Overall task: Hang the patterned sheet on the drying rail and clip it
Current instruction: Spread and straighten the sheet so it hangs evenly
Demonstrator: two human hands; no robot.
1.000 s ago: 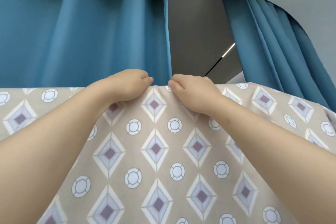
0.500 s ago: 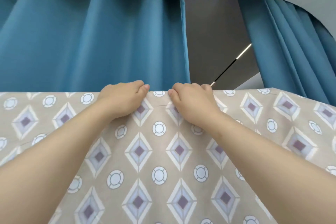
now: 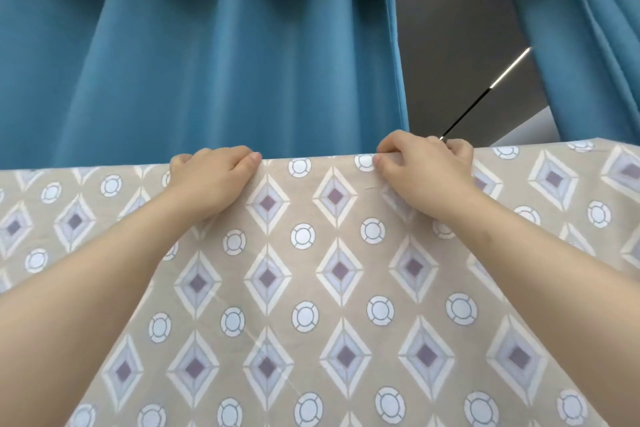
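Wider apart than before, left hand (image 3: 214, 180) and right hand (image 3: 424, 168) spread the patterned sheet (image 3: 311, 288), fingers (image 3: 242, 155) curled gripping its top fold; rail probably hidden beneath, clipping next.

Left hand (image 3: 214, 180) and right hand (image 3: 426, 170) grip the patterned sheet (image 3: 311, 288) at its top edge, fingers curled over; left sits at right's 9 o'clock, apart. Blue curtain (image 3: 207, 62) at 12 o'clock, light strip (image 3: 512, 69) at 1.

One patterned sheet (image 3: 311, 288) and two hands, left hand (image 3: 214, 180) and right hand (image 3: 426, 173), are showing. Two blue panels, left curtain (image 3: 207, 62) and right curtain (image 3: 588, 45), are hanging, and one light strip (image 3: 510, 71) is glowing.
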